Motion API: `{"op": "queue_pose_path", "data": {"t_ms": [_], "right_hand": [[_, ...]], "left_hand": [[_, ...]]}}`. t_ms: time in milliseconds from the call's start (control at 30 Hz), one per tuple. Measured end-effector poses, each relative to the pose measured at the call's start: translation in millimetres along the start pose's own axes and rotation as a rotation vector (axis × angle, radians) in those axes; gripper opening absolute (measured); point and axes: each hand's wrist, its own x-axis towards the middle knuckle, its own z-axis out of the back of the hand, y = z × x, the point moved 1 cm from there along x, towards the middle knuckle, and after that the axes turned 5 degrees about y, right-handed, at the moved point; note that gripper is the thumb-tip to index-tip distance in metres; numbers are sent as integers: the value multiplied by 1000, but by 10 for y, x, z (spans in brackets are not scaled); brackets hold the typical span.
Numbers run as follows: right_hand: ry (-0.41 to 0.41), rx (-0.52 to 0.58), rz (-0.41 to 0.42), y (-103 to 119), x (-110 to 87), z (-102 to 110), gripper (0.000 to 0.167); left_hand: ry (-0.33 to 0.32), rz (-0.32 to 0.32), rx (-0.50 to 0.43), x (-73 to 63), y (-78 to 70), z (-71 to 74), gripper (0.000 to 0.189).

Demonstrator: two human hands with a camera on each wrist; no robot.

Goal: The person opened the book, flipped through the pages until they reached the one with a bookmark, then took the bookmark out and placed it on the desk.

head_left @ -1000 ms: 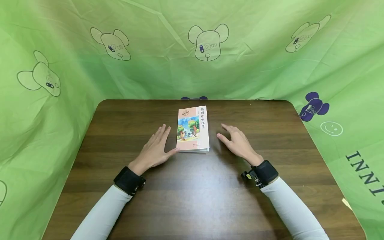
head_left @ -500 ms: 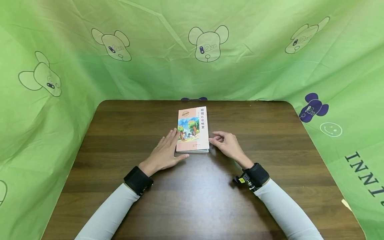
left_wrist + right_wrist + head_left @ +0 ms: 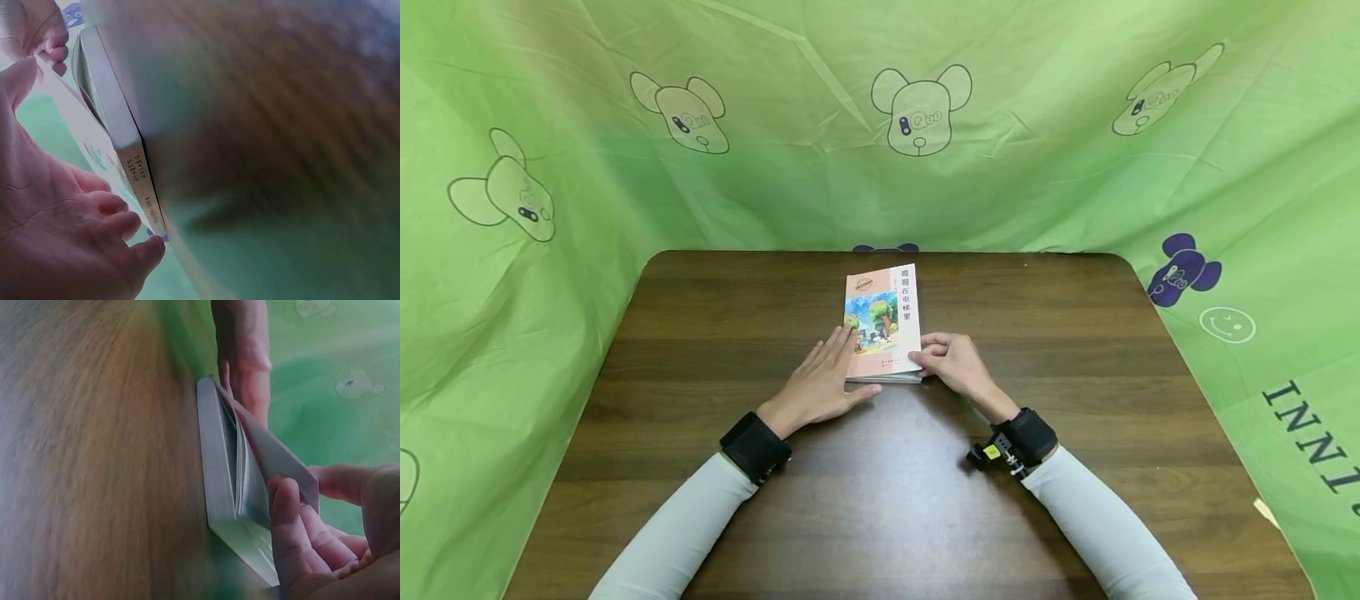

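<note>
A paperback book (image 3: 874,287) with a pink and white cover and a colourful tree picture lies on the table. My left hand (image 3: 816,383) rests along its left side, fingers straight and reaching over the cover's edge, thumb spread below the bottom edge. At the lower right corner, my right hand (image 3: 958,367) pinches the front cover between thumb and fingers. The right wrist view shows that cover (image 3: 272,453) lifted at an angle, with a few loose pages (image 3: 240,469) fanned beneath it. In the left wrist view the printed spine (image 3: 140,175) faces my left palm.
The dark wooden table (image 3: 722,308) has rounded far corners. A green cloth (image 3: 775,183) printed with bear heads hangs behind it and on both sides. Black bands with small cameras sit on both wrists, the right band (image 3: 1026,435) close over the table.
Both hands have moved inward to the book. The left has come over its left edge, and the right has closed its fingers on the cover's lower right corner, lifting it slightly.
</note>
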Motion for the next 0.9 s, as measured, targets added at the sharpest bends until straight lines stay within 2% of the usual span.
{"op": "queue_pose_path", "data": {"t_ms": [233,500,900], "right_hand": [[-28,35,-35,72,15,-35,35],[-20,62,-18,177,23,-50,36],[25,143,71,363,44,-131,35]], "left_hand": [[12,2,-28,18,-35,-3,108],[18,-10,-65,52,-78,-25,109],[-99,-71,-146,139,-173,-38,96]]}}
